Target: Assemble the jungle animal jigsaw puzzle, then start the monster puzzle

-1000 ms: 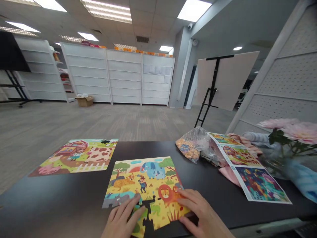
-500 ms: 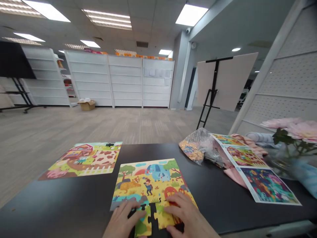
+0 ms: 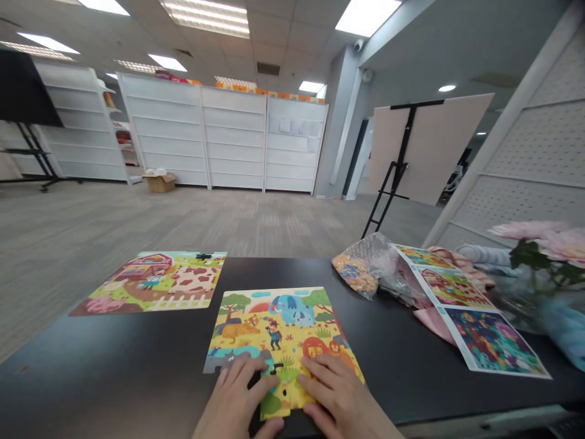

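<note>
A jigsaw puzzle [image 3: 287, 326] with a safari scene of elephants, a leopard and lions lies on the dark table before me. At its lower left, my left hand [image 3: 240, 396] holds a green-and-yellow puzzle piece [image 3: 273, 402], index finger on top and thumb by the bottom edge. My right hand [image 3: 340, 393] bends over the yellow pieces [image 3: 299, 393] at the lower right, fingertips on them and thumb at their lower edge. These two parts meet at the middle, with a small dark hole between them. Small dark gaps show near my left fingertips. My hands cover the puzzle's lower corners.
A farm puzzle [image 3: 167, 283] with a dark gap near its top lies at the left. On the right are a clear plastic bag [image 3: 359, 268] of loose pieces, a printed picture sheet [image 3: 493, 338], folded cloths and a vase of pink flowers [image 3: 562, 244].
The wide dark gap between the two lower parts has nearly closed. My left hand has moved right with its piece, towards my right hand. The view has shifted slightly.
</note>
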A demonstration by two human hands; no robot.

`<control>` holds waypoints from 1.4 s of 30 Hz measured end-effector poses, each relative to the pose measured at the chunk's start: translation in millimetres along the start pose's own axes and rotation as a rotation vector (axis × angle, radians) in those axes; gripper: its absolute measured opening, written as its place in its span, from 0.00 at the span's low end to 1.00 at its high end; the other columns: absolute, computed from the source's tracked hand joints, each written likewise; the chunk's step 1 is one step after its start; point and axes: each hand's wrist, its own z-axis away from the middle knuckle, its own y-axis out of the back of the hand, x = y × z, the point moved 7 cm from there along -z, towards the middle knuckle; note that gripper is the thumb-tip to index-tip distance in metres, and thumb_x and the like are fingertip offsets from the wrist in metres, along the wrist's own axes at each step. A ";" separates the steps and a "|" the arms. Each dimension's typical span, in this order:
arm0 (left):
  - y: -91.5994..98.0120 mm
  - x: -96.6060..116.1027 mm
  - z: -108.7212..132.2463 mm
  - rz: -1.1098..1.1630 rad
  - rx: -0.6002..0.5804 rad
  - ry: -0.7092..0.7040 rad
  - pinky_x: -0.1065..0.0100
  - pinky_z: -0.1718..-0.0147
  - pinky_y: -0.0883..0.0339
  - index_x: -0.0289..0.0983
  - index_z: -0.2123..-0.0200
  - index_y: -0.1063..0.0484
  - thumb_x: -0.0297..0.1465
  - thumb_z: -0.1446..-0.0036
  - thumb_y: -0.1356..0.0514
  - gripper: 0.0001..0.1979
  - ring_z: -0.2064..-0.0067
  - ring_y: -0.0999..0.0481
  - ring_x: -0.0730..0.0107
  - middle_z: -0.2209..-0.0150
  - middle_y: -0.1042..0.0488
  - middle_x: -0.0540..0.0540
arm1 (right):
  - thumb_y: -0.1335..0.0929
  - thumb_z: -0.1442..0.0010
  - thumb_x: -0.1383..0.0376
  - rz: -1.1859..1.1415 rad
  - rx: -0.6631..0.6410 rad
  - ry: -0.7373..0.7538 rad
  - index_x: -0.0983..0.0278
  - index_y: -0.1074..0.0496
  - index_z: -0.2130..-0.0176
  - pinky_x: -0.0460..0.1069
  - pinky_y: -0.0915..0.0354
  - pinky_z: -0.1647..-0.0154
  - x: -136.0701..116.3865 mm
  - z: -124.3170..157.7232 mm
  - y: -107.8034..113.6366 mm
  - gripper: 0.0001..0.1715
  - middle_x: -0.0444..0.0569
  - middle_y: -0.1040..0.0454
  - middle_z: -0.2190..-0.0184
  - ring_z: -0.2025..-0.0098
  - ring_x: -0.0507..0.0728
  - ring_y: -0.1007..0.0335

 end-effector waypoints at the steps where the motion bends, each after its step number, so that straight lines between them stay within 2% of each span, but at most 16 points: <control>1: -1.0 0.1 -0.4 -0.001 -0.002 0.006 0.60 0.54 0.28 0.50 0.48 0.25 0.42 0.48 0.28 0.23 0.49 0.23 0.54 0.51 0.22 0.48 | 0.30 0.37 0.67 0.004 0.020 0.009 0.59 0.25 0.44 0.54 0.29 0.42 0.2 1.3 -1.2 0.21 0.51 0.22 0.44 0.46 0.63 0.26; 7: -6.2 -6.0 3.0 0.008 -0.037 0.081 0.60 0.55 0.28 0.50 0.48 0.26 0.35 0.48 0.32 0.22 0.48 0.23 0.53 0.47 0.23 0.46 | 0.30 0.36 0.65 -0.039 0.082 0.027 0.60 0.23 0.48 0.53 0.30 0.41 3.4 8.0 -1.8 0.16 0.52 0.21 0.46 0.45 0.62 0.25; 9: -10.0 -4.7 1.4 -0.003 -0.051 0.085 0.60 0.53 0.29 0.49 0.46 0.27 0.32 0.49 0.33 0.25 0.47 0.23 0.51 0.45 0.24 0.45 | 0.32 0.35 0.68 -0.063 0.168 0.017 0.61 0.25 0.47 0.53 0.31 0.39 10.6 15.7 4.6 0.17 0.52 0.20 0.47 0.45 0.60 0.25; 12: -18.4 6.7 -6.3 -0.056 -0.052 0.012 0.58 0.48 0.30 0.48 0.41 0.30 0.32 0.49 0.34 0.30 0.42 0.26 0.49 0.39 0.27 0.44 | 0.38 0.33 0.72 -0.087 0.379 -0.116 0.60 0.27 0.45 0.54 0.30 0.41 35.9 36.9 18.8 0.21 0.53 0.20 0.48 0.45 0.59 0.25; 14: -24.7 20.8 -12.6 -0.130 -0.030 -0.109 0.58 0.46 0.32 0.47 0.38 0.32 0.37 0.46 0.33 0.31 0.40 0.28 0.49 0.36 0.30 0.44 | 0.39 0.31 0.71 -0.095 0.440 -0.226 0.60 0.27 0.46 0.55 0.28 0.42 53.8 52.0 22.9 0.20 0.54 0.21 0.48 0.45 0.60 0.25; 18: -31.7 44.7 -18.0 -0.272 0.064 -0.343 0.58 0.43 0.36 0.46 0.35 0.35 0.53 0.40 0.38 0.35 0.40 0.27 0.51 0.39 0.26 0.44 | 0.35 0.32 0.65 -0.066 0.233 -0.258 0.57 0.27 0.41 0.61 0.33 0.37 63.4 63.1 13.6 0.21 0.54 0.28 0.38 0.36 0.65 0.33; 21: -33.5 46.2 -17.8 -0.290 0.065 -0.360 0.56 0.39 0.42 0.48 0.32 0.38 0.56 0.41 0.39 0.38 0.40 0.27 0.50 0.39 0.26 0.44 | 0.33 0.32 0.60 -0.077 0.053 -0.252 0.55 0.30 0.37 0.64 0.37 0.34 60.6 64.7 4.2 0.24 0.52 0.32 0.34 0.31 0.66 0.40; 23: -35.5 44.2 -15.5 -0.267 0.049 -0.352 0.54 0.38 0.45 0.48 0.31 0.40 0.56 0.42 0.38 0.40 0.40 0.28 0.48 0.37 0.27 0.44 | 0.34 0.31 0.59 -0.090 0.032 -0.266 0.58 0.34 0.34 0.64 0.38 0.33 60.5 67.1 2.4 0.28 0.54 0.34 0.33 0.30 0.66 0.41; 25: -40.8 41.4 -11.5 -0.262 0.037 -0.344 0.54 0.37 0.45 0.48 0.30 0.41 0.53 0.40 0.38 0.38 0.39 0.28 0.48 0.36 0.29 0.44 | 0.34 0.31 0.59 -0.082 0.036 -0.285 0.61 0.37 0.32 0.63 0.40 0.32 61.2 70.8 1.1 0.31 0.56 0.36 0.32 0.30 0.66 0.42; 29: -57.0 36.2 -5.1 -0.324 0.002 -0.314 0.54 0.35 0.48 0.52 0.29 0.45 0.31 0.36 0.39 0.35 0.36 0.31 0.52 0.34 0.32 0.49 | 0.36 0.29 0.57 -0.016 -0.028 -0.326 0.60 0.37 0.32 0.64 0.42 0.31 59.8 73.0 -3.8 0.29 0.52 0.36 0.32 0.30 0.66 0.43; 31: -57.7 38.1 -8.6 -0.288 -0.056 -0.287 0.52 0.34 0.49 0.52 0.29 0.45 0.32 0.38 0.38 0.37 0.35 0.32 0.49 0.33 0.33 0.46 | 0.35 0.30 0.58 0.020 -0.027 -0.347 0.59 0.36 0.34 0.63 0.40 0.32 58.3 68.6 1.0 0.28 0.51 0.35 0.33 0.31 0.66 0.41; 34: -40.6 47.8 -22.9 -0.107 -0.227 -0.212 0.44 0.35 0.47 0.47 0.29 0.45 0.44 0.45 0.32 0.43 0.33 0.37 0.39 0.31 0.38 0.39 | 0.32 0.36 0.63 0.079 0.062 -0.378 0.61 0.28 0.41 0.63 0.36 0.36 56.2 61.7 16.5 0.24 0.53 0.28 0.38 0.36 0.67 0.34; 36: -16.2 52.4 -32.4 0.031 -0.275 -0.138 0.42 0.35 0.45 0.45 0.30 0.44 0.42 0.44 0.33 0.41 0.30 0.41 0.40 0.29 0.42 0.38 | 0.31 0.39 0.65 0.110 0.204 -0.378 0.62 0.26 0.46 0.65 0.34 0.39 50.6 61.9 23.6 0.21 0.57 0.26 0.41 0.39 0.68 0.31; 39: 28.3 43.7 -24.7 0.240 -0.055 -0.016 0.48 0.42 0.35 0.42 0.41 0.32 0.32 0.38 0.40 0.22 0.38 0.31 0.48 0.40 0.27 0.38 | 0.33 0.38 0.70 0.027 0.457 -0.229 0.61 0.26 0.53 0.60 0.30 0.46 20.7 69.8 6.5 0.13 0.56 0.23 0.49 0.47 0.65 0.26; 41: 48.6 33.7 9.3 0.378 0.209 0.005 0.56 0.56 0.29 0.41 0.56 0.27 0.26 0.37 0.45 0.10 0.56 0.22 0.56 0.62 0.21 0.42 | 0.34 0.36 0.72 -0.149 0.472 -0.045 0.59 0.26 0.61 0.52 0.27 0.57 -13.7 71.4 -31.1 0.09 0.49 0.21 0.63 0.61 0.58 0.24; 42: 52.7 29.6 33.8 0.417 0.335 -0.001 0.60 0.65 0.31 0.42 0.62 0.28 0.26 0.36 0.47 0.09 0.67 0.24 0.61 0.72 0.25 0.46 | 0.34 0.35 0.71 -0.259 0.351 0.037 0.58 0.27 0.64 0.47 0.28 0.65 -33.7 67.5 -59.1 0.09 0.46 0.22 0.69 0.67 0.54 0.25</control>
